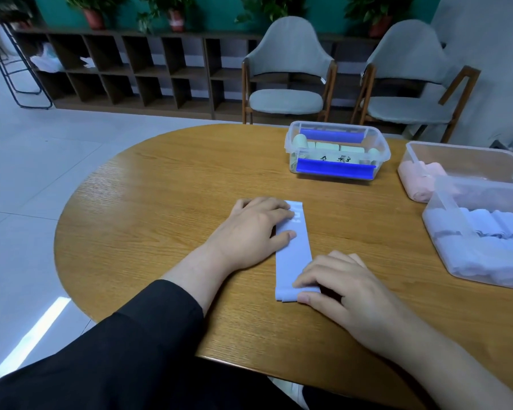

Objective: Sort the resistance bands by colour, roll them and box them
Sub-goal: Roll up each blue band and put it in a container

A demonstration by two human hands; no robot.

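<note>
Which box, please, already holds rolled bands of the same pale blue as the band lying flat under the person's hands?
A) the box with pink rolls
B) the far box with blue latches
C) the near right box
C: the near right box holds pale blue rolls matching the flat band.

— What am I seeing on the table (160,202)?
— I read grained wood, satin sheen; the band (293,253) looks smooth, matt, rubbery; the boxes (444,199) are clear glossy plastic; my sleeve (125,350) matt black cloth.

pink-band box (468,152) cut off right, band print (297,216) unreadable
</note>
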